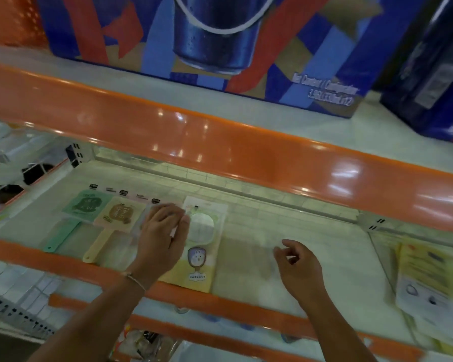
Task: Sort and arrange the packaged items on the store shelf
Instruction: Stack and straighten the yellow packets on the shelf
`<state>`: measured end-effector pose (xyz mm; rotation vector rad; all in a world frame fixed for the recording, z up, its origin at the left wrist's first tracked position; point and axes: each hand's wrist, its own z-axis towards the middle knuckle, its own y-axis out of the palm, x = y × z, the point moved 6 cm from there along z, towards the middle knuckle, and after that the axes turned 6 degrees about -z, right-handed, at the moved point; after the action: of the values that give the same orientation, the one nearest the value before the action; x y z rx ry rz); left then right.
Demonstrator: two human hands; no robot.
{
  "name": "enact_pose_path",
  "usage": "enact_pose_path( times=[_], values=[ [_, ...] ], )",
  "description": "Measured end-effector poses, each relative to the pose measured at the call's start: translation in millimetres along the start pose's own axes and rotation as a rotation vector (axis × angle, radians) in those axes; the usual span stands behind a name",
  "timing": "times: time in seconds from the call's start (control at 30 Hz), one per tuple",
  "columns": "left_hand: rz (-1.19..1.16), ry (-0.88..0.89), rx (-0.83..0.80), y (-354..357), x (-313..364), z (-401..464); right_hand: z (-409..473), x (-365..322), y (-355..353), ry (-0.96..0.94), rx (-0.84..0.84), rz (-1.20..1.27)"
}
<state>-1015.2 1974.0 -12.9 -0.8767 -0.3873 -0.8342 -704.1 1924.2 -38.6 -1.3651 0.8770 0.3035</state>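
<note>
On the white shelf [311, 252] lie flat packaged hand mirrors in a row. A green one [85, 206] is at the left and a tan one [118, 215] lies beside it. A clear-wrapped pink one [144, 218] is mostly hidden under my left hand [162, 239], whose fingers lie spread flat on it. To the right lies a yellow-carded package [202, 246] with a white round mirror. My right hand [298, 267] hovers over bare shelf to the right of that package, with its fingers loosely curled and nothing in them.
The orange front rail [233, 304] runs below my wrists, and an orange upper shelf edge [220, 142] hangs overhead. A big blue box [207, 43] sits on the upper shelf. Yellow and white packages [426, 283] lie at the far right. More goods show on the shelf below.
</note>
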Motion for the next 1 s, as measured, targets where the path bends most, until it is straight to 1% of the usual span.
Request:
enact_pose_path(
  times=[0.1, 0.2, 0.27, 0.37, 0.47, 0.53, 0.6, 0.67, 0.73, 0.83, 0.93, 1.0],
  values=[
    [-0.115, 0.03, 0.033, 36.0, 52.0, 19.7, 5.4, 29.0, -48.7, 0.029, 0.053, -0.006],
    [-0.179, 0.064, -0.004, 80.1, 106.2, 32.2, 10.0, 62.2, -99.0, 0.058, 0.133, -0.01],
    [-0.206, 0.066, -0.069, 113.2, 135.6, 34.2, 12.4, 87.1, -128.8, 0.086, 0.174, -0.014],
    [-0.202, 0.08, -0.218, 163.7, 171.6, 25.7, 16.6, 128.2, -166.9, 0.149, 0.209, -0.002],
    [-0.171, 0.082, -0.37, 208.0, 201.7, 7.5, 21.3, 168.8, -195.8, 0.207, 0.243, -0.069],
    [-0.143, 0.088, -0.449, 232.4, 219.6, -6.0, 23.6, 194.3, -209.4, 0.241, 0.276, -0.134],
    [-0.131, 0.09, -0.507, 251.5, 235.6, -18.5, 26.7, 215.0, -218.4, 0.282, 0.299, -0.249],
    [-0.132, 0.079, -0.55, 266.0, 248.6, -29.1, 30.3, 228.6, -223.6, 0.327, 0.286, -0.385],
    [-0.112, 0.082, -0.589, 277.8, 259.0, -37.1, 34.5, 236.0, -226.2, 0.372, 0.241, -0.446],
    [-0.089, 0.083, -0.611, 287.9, 268.3, -44.4, 43.1, 239.8, -228.6, 0.383, 0.2, -0.488],
    [-0.079, 0.076, -0.609, 294.7, 274.0, -46.3, 53.3, 239.9, -232.5, 0.318, 0.187, -0.536],
    [-0.076, 0.078, -0.604, 296.4, 277.0, -46.1, 57.5, 241.4, -235.4, 0.308, 0.174, -0.411]
  ],
)
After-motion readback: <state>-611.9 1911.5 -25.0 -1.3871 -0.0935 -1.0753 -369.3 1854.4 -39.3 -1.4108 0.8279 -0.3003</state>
